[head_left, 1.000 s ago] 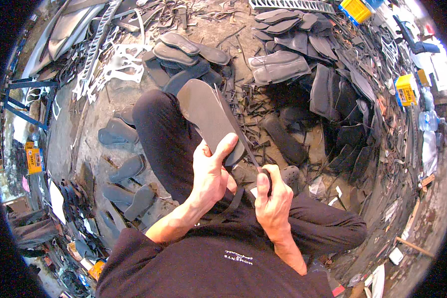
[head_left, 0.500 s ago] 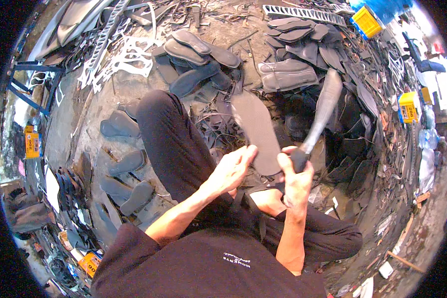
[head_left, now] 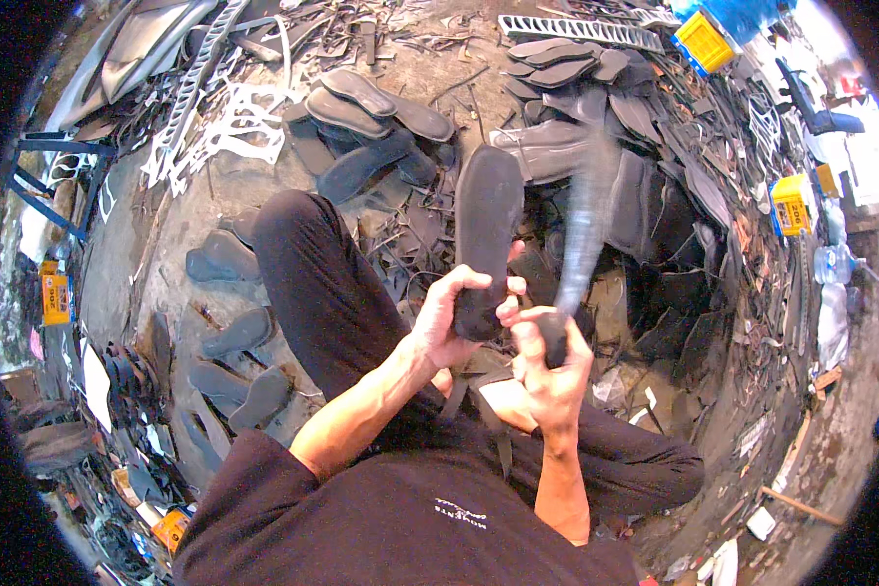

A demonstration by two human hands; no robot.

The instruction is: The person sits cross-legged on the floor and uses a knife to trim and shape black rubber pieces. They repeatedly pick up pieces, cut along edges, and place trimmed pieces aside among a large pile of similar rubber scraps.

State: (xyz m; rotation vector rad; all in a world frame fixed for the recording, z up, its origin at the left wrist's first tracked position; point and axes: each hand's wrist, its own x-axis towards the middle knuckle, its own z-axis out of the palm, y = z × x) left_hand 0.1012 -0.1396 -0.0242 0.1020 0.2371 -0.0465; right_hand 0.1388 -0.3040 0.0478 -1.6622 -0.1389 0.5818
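While the left hand (head_left: 439, 327) holds the sole (head_left: 488, 210) by its near end, thumb across the face and fingertips past its right edge, the right hand (head_left: 554, 376), just right of that end, is closed round the handle of the knife (head_left: 583, 230). Sole and blurred blade both point far, apart, the blade leaning slightly right.

- Turned the sole (head_left: 488, 210) from grey face to black, raised it to the left end of the strapped bundle (head_left: 547, 148).
- Swung the knife (head_left: 578, 256) leftward, with blurred blade across the bundle's right end.
- Curled the left hand (head_left: 441, 322) round the sole, below the bundle.
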